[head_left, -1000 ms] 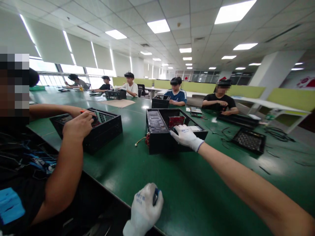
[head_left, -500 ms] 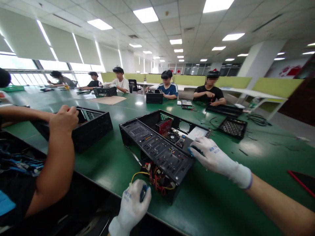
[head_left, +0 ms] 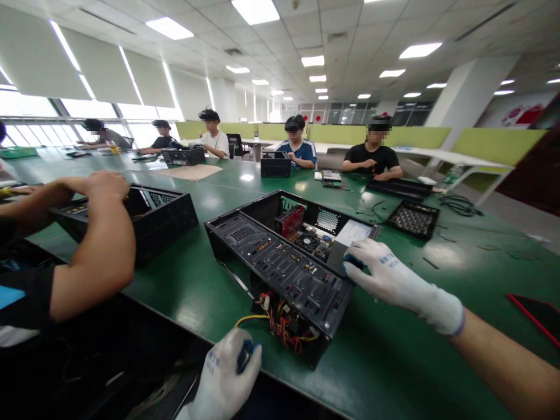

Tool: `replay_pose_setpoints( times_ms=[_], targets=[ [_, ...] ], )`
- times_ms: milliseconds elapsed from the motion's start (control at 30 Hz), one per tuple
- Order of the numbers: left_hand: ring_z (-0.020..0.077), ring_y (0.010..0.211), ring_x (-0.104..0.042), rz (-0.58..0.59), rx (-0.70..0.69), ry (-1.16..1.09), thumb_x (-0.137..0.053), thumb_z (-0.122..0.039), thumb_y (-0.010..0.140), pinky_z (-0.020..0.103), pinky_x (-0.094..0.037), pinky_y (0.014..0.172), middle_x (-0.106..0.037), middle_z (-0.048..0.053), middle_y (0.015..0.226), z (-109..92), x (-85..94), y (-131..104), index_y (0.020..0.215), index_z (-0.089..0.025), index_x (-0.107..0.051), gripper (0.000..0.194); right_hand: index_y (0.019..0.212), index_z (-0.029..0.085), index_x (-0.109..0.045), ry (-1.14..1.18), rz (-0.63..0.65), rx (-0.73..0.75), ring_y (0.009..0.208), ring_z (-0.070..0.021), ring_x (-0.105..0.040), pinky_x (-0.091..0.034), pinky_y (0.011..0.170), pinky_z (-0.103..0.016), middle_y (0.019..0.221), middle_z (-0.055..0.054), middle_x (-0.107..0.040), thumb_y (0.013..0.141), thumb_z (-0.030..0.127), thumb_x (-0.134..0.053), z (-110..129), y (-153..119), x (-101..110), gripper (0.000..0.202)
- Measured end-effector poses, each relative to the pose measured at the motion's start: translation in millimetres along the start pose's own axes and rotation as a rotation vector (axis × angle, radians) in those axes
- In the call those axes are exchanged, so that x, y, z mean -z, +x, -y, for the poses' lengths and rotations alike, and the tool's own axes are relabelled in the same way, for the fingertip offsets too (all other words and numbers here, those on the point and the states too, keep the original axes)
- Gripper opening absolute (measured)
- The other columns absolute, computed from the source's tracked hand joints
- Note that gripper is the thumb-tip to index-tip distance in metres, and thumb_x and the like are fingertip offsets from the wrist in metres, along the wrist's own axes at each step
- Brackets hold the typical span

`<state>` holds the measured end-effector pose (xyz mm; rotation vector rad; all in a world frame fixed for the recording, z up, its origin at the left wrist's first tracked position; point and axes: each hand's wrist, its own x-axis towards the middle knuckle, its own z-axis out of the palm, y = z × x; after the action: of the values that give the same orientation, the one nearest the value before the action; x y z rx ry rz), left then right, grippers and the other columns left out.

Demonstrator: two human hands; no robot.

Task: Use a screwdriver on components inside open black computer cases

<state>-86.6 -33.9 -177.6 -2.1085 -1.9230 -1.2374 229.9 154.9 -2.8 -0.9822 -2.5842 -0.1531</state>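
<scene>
An open black computer case (head_left: 280, 256) lies before me on the green table, a red card (head_left: 289, 221) and a fan inside it. My right hand (head_left: 382, 271), in a white glove with blue fingertips, grips the case's right edge between thumb and fingers. Below the near side, coloured cables (head_left: 284, 329) spill out. Near the table's front edge is my left hand (head_left: 231, 370), gloved too, its fingers curled towards the thumb around something dark that I cannot make out. A yellow cable runs just above it.
At the left, another person's bare arms (head_left: 100, 233) reach over a second black case (head_left: 168, 224). To the right lie a black tray-like part (head_left: 413, 220), a cable coil (head_left: 459, 204) and a red-edged black object (head_left: 536, 318). Several people sit across the table.
My left hand has moved slightly left and down, away from the cables. My right hand stays on the case edge. The neighbour's hand has shifted a little left and up.
</scene>
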Motion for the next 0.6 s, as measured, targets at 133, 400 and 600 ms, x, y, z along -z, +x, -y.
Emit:
replay_pose_setpoints(
  times_ms=[133,400,600],
  targets=[
    [0.0148,0.060,-0.063,0.007,-0.014,-0.029,-0.061,-0.034,0.100,0.027,-0.050,0.058,-0.061,-0.002,0.072,-10.8,5.4,-0.7,0.088,-0.024,-0.058,0.016,0.108,0.017,-0.070,0.024,-0.040,0.039,0.104,-0.0303,-0.062,-0.050,0.094,-0.047,0.112,-0.015,-0.069,0.101,0.054,-0.054,34.3,-17.3,7.9,0.041],
    [0.0161,0.065,-0.064,0.057,0.046,-0.096,-0.060,-0.038,0.100,0.028,-0.050,0.060,-0.063,-0.001,0.074,-22.3,-0.1,24.9,0.086,-0.024,-0.060,0.020,0.104,0.016,-0.068,0.125,-0.094,0.096,0.103,-0.0323,-0.059,-0.049,0.093,-0.052,0.111,-0.016,-0.067,0.092,0.063,-0.065,107.5,-34.2,-5.1,0.048],
    [0.0167,0.064,-0.063,0.048,0.071,-0.096,-0.059,-0.040,0.100,0.028,-0.049,0.060,-0.064,-0.001,0.073,-28.8,3.9,35.2,0.087,-0.024,-0.061,0.021,0.088,0.020,-0.066,0.064,-0.144,0.111,0.092,-0.0293,-0.060,-0.050,0.084,-0.049,0.098,-0.013,-0.068,0.101,0.042,-0.057,116.1,-35.5,-16.6,0.027]
  ],
)
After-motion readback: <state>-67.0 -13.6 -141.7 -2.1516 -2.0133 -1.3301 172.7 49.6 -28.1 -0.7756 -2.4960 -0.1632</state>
